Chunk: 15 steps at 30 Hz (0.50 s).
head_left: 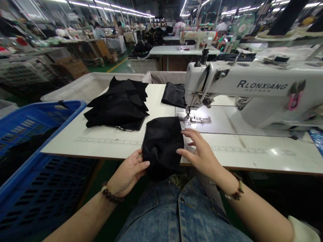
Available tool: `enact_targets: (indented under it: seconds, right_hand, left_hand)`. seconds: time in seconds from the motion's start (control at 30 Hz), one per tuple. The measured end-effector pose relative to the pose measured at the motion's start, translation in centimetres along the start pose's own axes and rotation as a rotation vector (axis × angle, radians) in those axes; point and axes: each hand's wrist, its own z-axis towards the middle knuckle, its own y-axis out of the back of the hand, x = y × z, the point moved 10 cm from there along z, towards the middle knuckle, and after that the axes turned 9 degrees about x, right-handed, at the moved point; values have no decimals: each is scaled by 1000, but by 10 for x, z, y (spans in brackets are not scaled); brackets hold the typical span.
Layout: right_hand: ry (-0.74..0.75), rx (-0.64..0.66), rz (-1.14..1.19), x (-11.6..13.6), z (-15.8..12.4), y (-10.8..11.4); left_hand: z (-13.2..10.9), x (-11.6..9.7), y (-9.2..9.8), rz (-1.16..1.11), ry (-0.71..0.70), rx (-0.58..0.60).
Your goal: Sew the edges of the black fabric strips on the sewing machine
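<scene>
A piece of black fabric (164, 144) lies over the front edge of the white table, its lower part hanging toward my lap. My left hand (132, 171) pinches its left edge, thumb on top and fingers underneath. At its right side is my right hand (198, 149), fingers apart, with the thumb and fingertips touching the cloth's edge. Just beyond the cloth stands the sewing machine (214, 80), its needle and presser foot (188, 112) over the metal plate. A pile of black fabric pieces (119, 104) sits to the left, and another folded black piece (173, 94) lies behind.
On the left stands a blue plastic basket (47, 181) with dark cloth inside. A pale bin (93, 82) is behind the table (73, 143). Small metal snips (123, 128) lie by the pile. Pink-handled snips (295, 95) are on the machine body. People work farther back.
</scene>
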Motion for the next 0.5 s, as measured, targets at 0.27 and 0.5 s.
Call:
enact_targets:
  seconds: [0.27, 0.5]
  right_hand:
    - [567, 135, -488, 55, -54, -43]
    - [590, 82, -532, 62, -55, -42]
  left_hand:
    - [-1, -7, 3, 207, -37, -53]
    - [-33, -54, -22, 1315, -410, -304]
